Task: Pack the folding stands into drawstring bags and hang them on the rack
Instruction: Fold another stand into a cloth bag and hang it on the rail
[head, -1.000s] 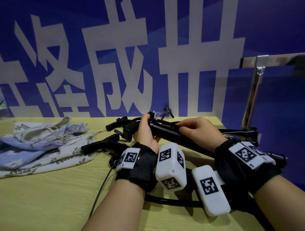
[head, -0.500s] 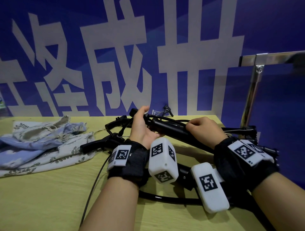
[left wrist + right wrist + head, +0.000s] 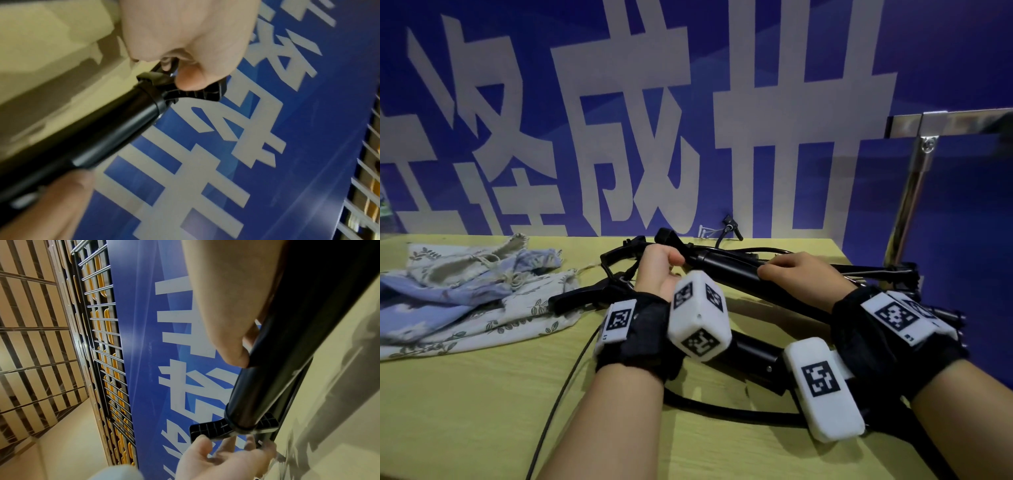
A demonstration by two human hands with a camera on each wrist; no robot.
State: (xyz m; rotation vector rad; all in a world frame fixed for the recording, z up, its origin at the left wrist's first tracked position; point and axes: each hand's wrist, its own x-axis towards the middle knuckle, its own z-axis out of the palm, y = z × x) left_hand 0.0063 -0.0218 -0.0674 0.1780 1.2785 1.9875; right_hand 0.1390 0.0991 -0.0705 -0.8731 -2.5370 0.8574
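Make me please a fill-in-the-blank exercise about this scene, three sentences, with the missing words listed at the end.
1. Both hands hold one black ____, the left hand near its end and the right hand along its tube.
2. The drawstring bags lie on the table to the ____ of the hands.
3. The wall behind the table is ____ with large white characters.

Missing words: folding stand; left; blue

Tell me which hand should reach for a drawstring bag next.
Left. The left hand holds the stand's end nearest the drawstring bags, which lie on its side; the right hand grips the tube and can likely hold it alone.
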